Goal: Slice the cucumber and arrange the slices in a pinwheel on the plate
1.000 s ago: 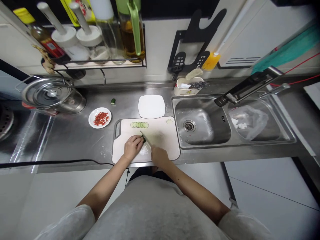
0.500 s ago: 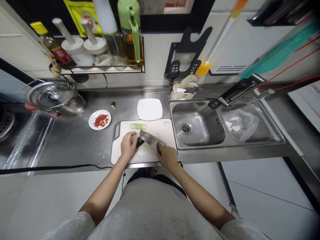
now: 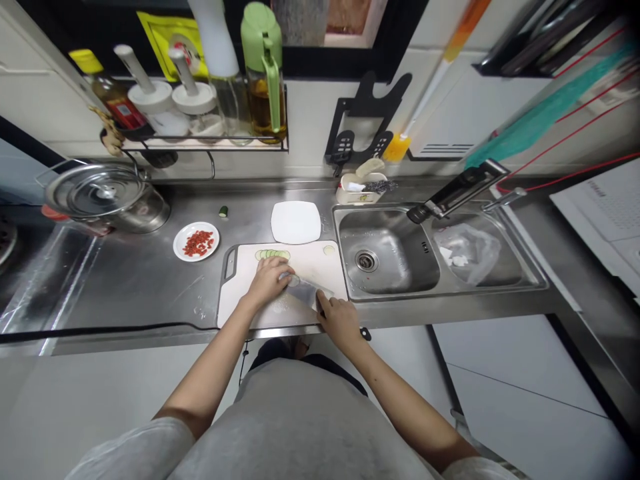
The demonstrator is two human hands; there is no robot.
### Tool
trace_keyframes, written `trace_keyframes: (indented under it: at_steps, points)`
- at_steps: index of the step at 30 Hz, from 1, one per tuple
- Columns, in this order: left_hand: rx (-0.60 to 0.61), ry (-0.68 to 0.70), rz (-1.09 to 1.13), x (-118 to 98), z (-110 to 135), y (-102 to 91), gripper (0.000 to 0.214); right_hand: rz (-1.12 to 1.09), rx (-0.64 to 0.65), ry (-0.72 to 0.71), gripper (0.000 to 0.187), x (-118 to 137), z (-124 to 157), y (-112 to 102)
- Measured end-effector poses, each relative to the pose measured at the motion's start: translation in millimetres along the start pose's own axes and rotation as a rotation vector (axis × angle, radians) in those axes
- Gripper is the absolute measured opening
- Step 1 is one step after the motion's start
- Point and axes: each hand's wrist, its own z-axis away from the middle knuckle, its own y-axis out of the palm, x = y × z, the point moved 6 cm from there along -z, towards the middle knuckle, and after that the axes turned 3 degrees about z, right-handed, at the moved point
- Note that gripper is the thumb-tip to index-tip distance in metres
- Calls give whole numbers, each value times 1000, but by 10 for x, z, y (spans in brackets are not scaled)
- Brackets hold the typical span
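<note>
On the white cutting board, my right hand grips a kitchen knife by its handle, the broad blade tilted and pointing left. My left hand reaches to the blade's tip, its fingers pinched at a pale cucumber slice on the blade. A row of cucumber slices lies just beyond the left fingers. One more slice is at the board's far right corner. The rest of the cucumber is hidden by my left hand and the blade.
Behind the board sits a white square plate. To the left are a small plate of red pieces, a cucumber end and a lidded steel pot. A double sink adjoins on the right. Bottles stand on a wall rack.
My left hand has shifted from the dark green cucumber to the slice at the blade. The blade now leans flatter, and the cucumber has gone out of sight. The view has swung slightly right.
</note>
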Motion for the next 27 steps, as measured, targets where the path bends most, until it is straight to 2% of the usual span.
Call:
trace_keyframes:
  at_steps: [4,8,10,12,19,27]
  points:
    - [-29,-47,110,3,-74,16,8,1,-13,39,55,-53,22,25]
    - [-17,-289,210,135,-173,84,12,-3,-35,68,52,-137,53,93]
    - [28,-403,189,211,-227,138,14,-6,-47,86,51,-182,79,135]
    - [61,-454,139,266,-297,173,14,-12,-57,105,50,-220,109,172]
    - [79,-489,-21,420,-514,199,19,-46,-39,157,49,-297,173,216]
    - [67,-419,-157,465,-548,222,17,-81,-30,175,47,-318,137,202]
